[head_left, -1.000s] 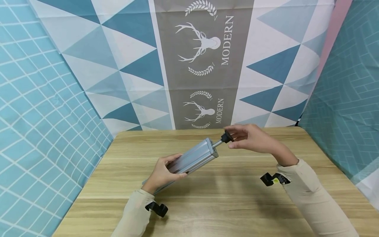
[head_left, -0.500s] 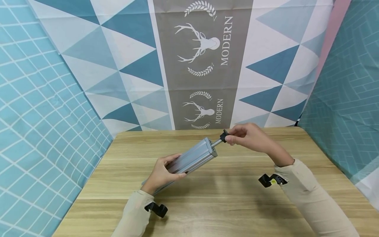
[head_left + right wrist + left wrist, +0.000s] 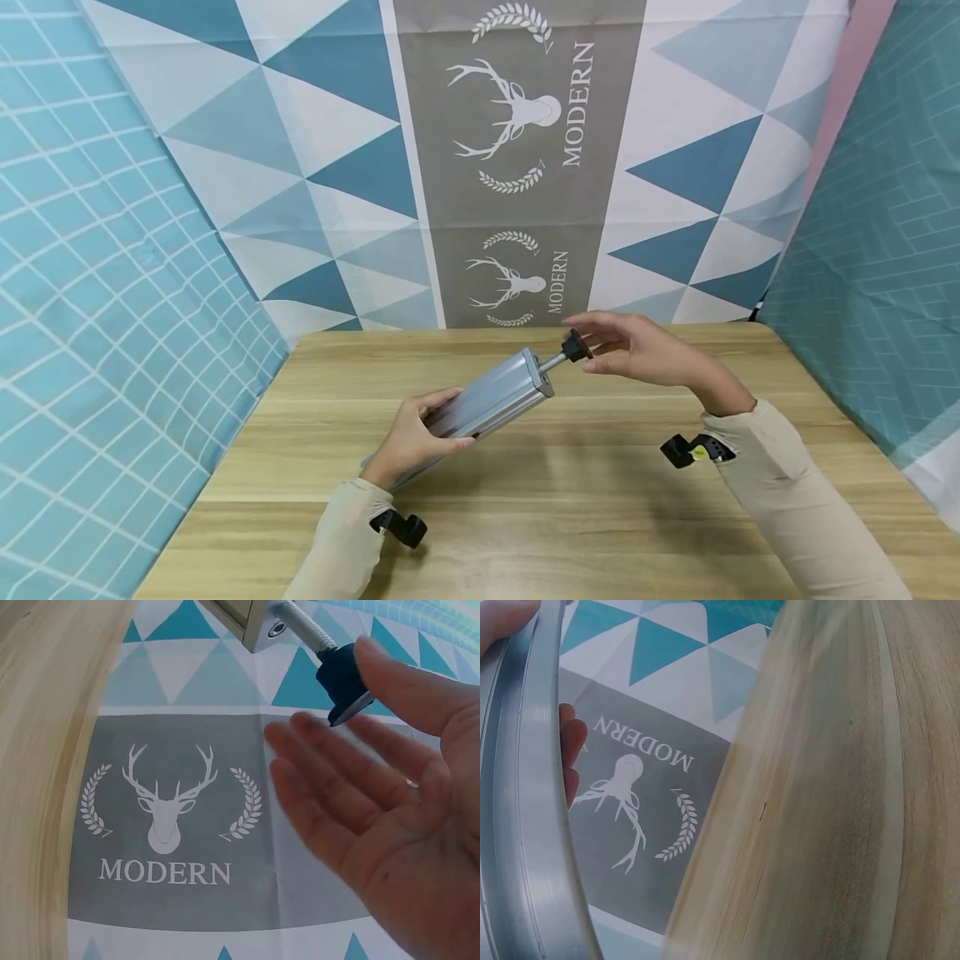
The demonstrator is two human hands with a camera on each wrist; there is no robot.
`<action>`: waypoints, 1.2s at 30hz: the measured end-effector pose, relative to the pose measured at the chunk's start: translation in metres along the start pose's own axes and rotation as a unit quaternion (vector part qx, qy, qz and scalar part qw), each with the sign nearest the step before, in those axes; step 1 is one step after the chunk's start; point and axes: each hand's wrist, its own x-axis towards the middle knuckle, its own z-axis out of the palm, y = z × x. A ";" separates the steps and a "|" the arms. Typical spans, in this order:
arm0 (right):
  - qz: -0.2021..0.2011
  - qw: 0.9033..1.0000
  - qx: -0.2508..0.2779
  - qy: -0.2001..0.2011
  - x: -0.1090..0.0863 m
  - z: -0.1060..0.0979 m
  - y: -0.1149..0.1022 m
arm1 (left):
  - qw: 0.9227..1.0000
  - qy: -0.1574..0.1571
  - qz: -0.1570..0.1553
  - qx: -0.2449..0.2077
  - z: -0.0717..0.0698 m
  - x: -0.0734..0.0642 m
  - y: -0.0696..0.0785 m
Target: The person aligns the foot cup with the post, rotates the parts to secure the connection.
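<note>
A silver aluminium profile (image 3: pixel 495 396) is held slanted above the table in the head view. My left hand (image 3: pixel 414 437) grips its lower part, thumb on the near side and fingers over the far side. A threaded rod (image 3: pixel 309 627) sticks out of the profile's upper end and carries a black levelling foot (image 3: pixel 574 346). Around the foot's disc my right hand (image 3: pixel 637 348) stands with loosely spread fingers. In the right wrist view the thumb lies right at the foot's edge, while the other fingers extend past it without curling round it. The left wrist view shows the profile's grooved side (image 3: pixel 536 787) close up.
The wooden table (image 3: pixel 555 517) reaches back to a patterned cloth (image 3: pixel 517 167) with deer prints. Blue cloths hang on the left (image 3: pixel 112 292) and right (image 3: pixel 885 250). Black camera mounts sit on both wrists.
Half a second ago my right fingers pinched the black levelling foot; now they have spread off it, much as one second ago. My left hand and the profile have stayed almost still.
</note>
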 end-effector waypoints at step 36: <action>0.024 0.999 -0.017 0.014 0.000 0.005 -0.002 | 1.000 -0.005 0.022 0.004 0.000 -0.002 0.013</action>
